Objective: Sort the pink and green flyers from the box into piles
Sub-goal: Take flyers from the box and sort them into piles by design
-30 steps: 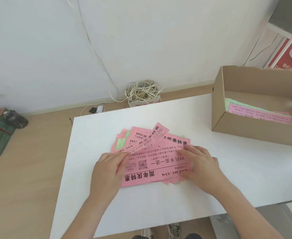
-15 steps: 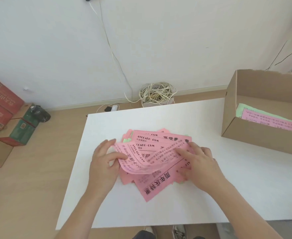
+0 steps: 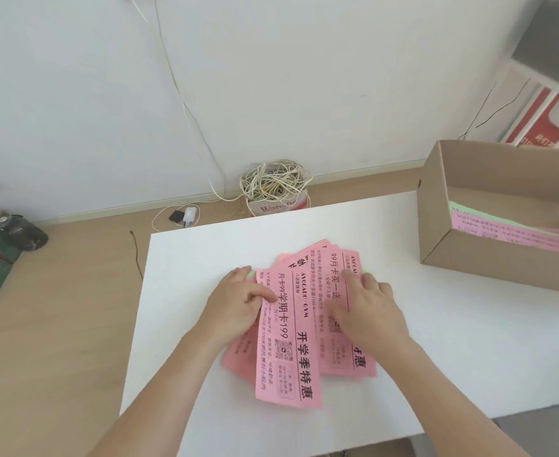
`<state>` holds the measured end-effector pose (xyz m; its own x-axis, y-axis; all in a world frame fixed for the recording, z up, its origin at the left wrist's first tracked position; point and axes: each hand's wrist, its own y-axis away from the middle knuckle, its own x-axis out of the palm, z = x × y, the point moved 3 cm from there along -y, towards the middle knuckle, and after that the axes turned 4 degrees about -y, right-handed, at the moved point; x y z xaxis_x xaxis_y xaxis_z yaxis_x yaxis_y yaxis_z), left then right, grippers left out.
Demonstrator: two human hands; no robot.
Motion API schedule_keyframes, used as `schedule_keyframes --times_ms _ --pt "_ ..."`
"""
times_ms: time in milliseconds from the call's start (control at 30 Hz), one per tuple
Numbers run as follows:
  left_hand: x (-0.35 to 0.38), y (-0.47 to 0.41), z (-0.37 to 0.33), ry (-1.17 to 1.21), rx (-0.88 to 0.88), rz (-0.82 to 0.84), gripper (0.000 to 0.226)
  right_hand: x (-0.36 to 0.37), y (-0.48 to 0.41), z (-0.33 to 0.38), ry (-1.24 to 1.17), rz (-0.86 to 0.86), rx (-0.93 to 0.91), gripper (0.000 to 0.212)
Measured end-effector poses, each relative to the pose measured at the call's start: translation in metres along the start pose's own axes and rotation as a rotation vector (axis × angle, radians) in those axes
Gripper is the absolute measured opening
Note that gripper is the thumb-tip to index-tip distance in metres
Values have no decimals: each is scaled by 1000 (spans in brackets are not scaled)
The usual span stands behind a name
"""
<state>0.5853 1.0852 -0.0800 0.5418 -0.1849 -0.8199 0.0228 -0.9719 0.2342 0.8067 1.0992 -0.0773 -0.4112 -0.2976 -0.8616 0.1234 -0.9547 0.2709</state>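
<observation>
Our left hand and right hand press flat on one unsorted pink-and-green heap; no piles exist, and the far-right box holds more flyers.

Pink flyers with black print lie fanned in a loose overlapping heap on the white bench, green flyers peeking out beneath. The open cardboard box at right holds a flat stack of both colours.
</observation>
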Motion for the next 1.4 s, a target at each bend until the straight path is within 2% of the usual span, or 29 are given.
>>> schedule_keyframes --times_ms 167,267,367,500,567,633,733,833,967,1100,1267,1333,1400 --pt "26 40 -9 -117 72 10 41 -4 -27 -3 47 94 -9 65" --pt "27 49 -12 -164 34 -92 37 -8 -31 -3 31 123 -15 62" --pt "18 39 3 -189 -46 -187 45 -5 -24 6 15 -6 -56 60" --pt "-16 22 41 24 -156 -301 52 -1 -18 18 68 -158 -118 80" --pt "-38 12 71 96 -278 -381 62 -7 -20 24 106 -187 -141 85" --pt "-50 4 98 60 -358 -415 71 -15 -23 31 70 -174 -139 87" --pt "-51 3 118 -110 -445 -382 84 -20 -31 46 26 -71 -203 79" --pt "-47 8 120 -221 -499 -396 76 -25 -47 65 -140 33 -226 69" --pt "-44 7 123 -296 -508 -425 77 -15 -62 84 -55 112 -220 35" --pt "-44 7 123 -389 -493 -458 71 19 -54 85 164 138 -325 18" --pt "-47 2 120 -370 -461 -537 71 30 -45 81 298 108 -416 25" --pt "-50 -8 114 -386 -241 -504 69 30 -41 80 301 99 -419 28" --pt "-45 -20 107 -384 -33 -284 61 27 -38 82 291 60 -429 27"
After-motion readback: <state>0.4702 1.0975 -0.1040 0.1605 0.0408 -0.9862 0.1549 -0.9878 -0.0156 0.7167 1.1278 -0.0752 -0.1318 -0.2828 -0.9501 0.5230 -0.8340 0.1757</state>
